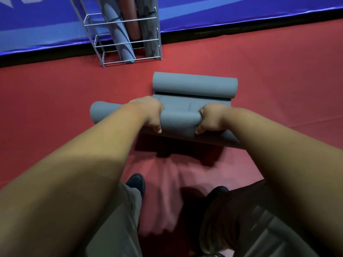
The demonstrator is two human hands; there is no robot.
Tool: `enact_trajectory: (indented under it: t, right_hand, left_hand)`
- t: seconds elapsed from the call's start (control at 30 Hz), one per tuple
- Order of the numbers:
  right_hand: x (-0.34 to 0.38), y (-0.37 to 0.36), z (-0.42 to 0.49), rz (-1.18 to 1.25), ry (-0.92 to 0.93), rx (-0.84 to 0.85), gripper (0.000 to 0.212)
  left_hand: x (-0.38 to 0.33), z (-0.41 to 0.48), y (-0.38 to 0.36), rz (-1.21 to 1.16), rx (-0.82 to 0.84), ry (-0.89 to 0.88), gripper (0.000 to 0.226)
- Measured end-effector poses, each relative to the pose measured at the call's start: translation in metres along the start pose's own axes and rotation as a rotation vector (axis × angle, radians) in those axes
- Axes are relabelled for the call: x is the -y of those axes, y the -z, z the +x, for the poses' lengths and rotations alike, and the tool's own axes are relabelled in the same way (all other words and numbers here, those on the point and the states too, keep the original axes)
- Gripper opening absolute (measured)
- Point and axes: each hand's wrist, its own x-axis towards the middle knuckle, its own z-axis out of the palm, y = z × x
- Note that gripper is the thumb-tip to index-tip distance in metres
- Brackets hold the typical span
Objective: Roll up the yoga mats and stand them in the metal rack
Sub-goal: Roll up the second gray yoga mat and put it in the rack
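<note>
Mat (180, 125), grey and ribbed, held crosswise low over the red floor (55, 93) on my feed. The person's left hand (149, 115) and right hand (211, 120) both grip this near roll from above, set apart along its middle. Their fingers curl over the far side and their thumbs press the side facing the camera. The roll's left end sticks out past the left hand, and its right end runs under the right forearm. A dark shadow lies on the floor just below it. Beyond the hands a short flat strip (176, 105) of the same grey runs on to a far roll (194, 86) lying on the floor. I cannot tell whether the two rolls are one mat or two. Farther back on the left, the wire rack (141, 41) stands on the floor against a blue padded wall (241, 13). Three rolled mats stand inside it: a blue-grey one (120, 39), a brownish one (132, 21) and a dark grey one (148, 34). At the bottom I make out khaki trousers (118, 219) and dark shoes (136, 182).
</note>
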Motion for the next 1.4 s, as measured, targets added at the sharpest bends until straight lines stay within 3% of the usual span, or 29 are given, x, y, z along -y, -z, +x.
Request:
enact_trajectory:
  t: [0.13, 0.27, 0.5, 0.73, 1.0, 1.3, 1.4]
  right_hand:
    - [0.003, 0.000, 0.008, -0.028, 0.011, -0.001, 0.069]
    - [0.003, 0.004, 0.010, -0.030, 0.030, -0.043, 0.078]
    - [0.006, 0.009, 0.006, -0.044, 0.017, -0.065, 0.061]
    - [0.012, 0.000, 0.000, -0.119, 0.028, 0.005, 0.056]
    - [0.005, -0.009, -0.002, -0.063, 0.029, 0.193, 0.049]
    - [-0.002, -0.014, -0.006, -0.049, 0.067, 0.238, 0.055]
    - [-0.003, -0.015, -0.007, -0.055, 0.061, 0.254, 0.055]
  left_hand:
    - [0.006, 0.007, -0.003, -0.001, -0.015, -0.002, 0.056]
    - [0.009, 0.012, -0.005, -0.012, -0.032, 0.008, 0.059]
    - [0.014, 0.014, -0.005, -0.003, -0.046, 0.013, 0.063]
    - [0.003, 0.005, -0.007, 0.056, 0.051, -0.016, 0.072]
    - [-0.004, 0.000, -0.021, 0.043, 0.182, -0.097, 0.049]
    - [-0.004, 0.004, -0.025, -0.047, 0.292, -0.071, 0.020]
    - [-0.008, 0.006, -0.028, -0.048, 0.354, -0.091, 0.020]
